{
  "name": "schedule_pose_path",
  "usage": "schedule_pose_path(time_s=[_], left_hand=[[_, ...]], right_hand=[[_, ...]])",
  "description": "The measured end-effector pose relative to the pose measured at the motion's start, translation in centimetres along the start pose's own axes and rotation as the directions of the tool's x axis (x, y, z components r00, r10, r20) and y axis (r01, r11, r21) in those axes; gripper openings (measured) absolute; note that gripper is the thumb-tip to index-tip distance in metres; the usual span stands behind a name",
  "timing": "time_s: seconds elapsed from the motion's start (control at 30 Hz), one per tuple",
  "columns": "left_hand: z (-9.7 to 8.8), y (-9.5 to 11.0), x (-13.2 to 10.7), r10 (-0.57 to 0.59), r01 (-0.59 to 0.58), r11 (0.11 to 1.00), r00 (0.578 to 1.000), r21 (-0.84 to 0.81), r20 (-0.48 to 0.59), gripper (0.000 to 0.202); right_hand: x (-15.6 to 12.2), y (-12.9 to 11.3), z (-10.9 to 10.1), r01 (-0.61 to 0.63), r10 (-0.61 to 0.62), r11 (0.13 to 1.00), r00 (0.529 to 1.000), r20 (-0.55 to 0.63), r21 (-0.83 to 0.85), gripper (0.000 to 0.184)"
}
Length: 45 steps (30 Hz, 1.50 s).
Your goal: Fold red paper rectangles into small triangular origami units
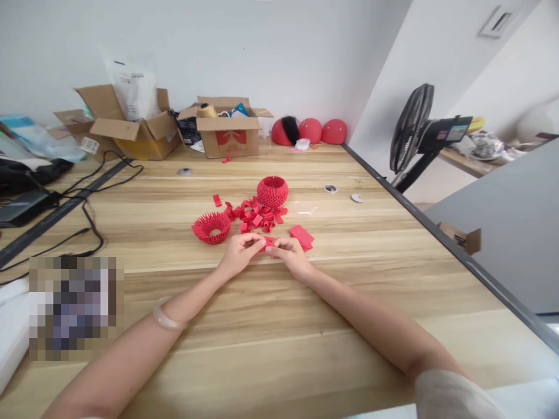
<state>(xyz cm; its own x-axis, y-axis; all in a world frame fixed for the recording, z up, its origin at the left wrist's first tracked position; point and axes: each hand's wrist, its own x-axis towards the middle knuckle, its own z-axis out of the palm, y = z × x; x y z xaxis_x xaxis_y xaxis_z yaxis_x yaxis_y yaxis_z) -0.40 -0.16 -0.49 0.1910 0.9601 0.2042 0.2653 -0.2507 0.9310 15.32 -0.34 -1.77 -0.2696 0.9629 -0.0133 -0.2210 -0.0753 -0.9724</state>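
Both my left hand and my right hand pinch one small piece of red paper between thumbs and fingers, low over the table. My fingers hide much of it. Just beyond them lies a loose heap of folded red paper pieces. To the right of my right hand is a stack of flat red paper slips. A shallow red bowl built of folded paper pieces sits left of my left hand. Behind the heap stands a rounder red paper vase with an open top.
On the wooden table, two open cardboard boxes stand at the back, near red rounded objects. Black cables run along the left. A tape roll lies to the right. A black fan stands past the right edge.
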Motion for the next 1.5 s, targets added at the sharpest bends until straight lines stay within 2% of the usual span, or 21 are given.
schedule_pose_path(time_s=[0.3,0.53,0.9,1.2,1.33,1.5], left_hand=[[-0.07,0.13,0.22,-0.017,0.018,0.996,1.0,-0.088,0.011,0.019],[0.32,-0.17,0.31,-0.1,0.097,0.972,0.995,-0.212,0.0,0.024],[0.23,-0.33,0.35,-0.062,0.056,0.987,0.997,-0.147,-0.038,0.024],[0.13,-0.21,0.27,-0.047,0.049,0.994,0.998,-0.096,0.03,0.023],[0.24,-0.15,0.27,-0.064,0.071,0.99,0.996,-0.121,0.059,0.023],[0.24,-0.09,0.32,-0.109,0.124,0.972,0.99,-0.201,0.085,0.025]], right_hand=[[-0.02,0.2,-0.14,0.002,-0.001,1.0,0.999,0.035,-0.011,0.023],[0.07,0.18,-0.1,0.0,-0.001,1.0,1.0,0.001,0.017,0.022],[0.08,0.21,-0.06,0.015,-0.015,0.999,1.0,0.009,-0.029,0.026],[-0.04,0.27,0.0,0.032,-0.031,0.993,0.999,0.007,-0.115,0.031],[-0.03,0.54,-0.1,0.085,-0.088,0.989,0.996,-0.017,-0.124,0.031],[0.05,0.85,-0.18,0.101,-0.103,0.989,0.995,-0.015,-0.107,0.03]])
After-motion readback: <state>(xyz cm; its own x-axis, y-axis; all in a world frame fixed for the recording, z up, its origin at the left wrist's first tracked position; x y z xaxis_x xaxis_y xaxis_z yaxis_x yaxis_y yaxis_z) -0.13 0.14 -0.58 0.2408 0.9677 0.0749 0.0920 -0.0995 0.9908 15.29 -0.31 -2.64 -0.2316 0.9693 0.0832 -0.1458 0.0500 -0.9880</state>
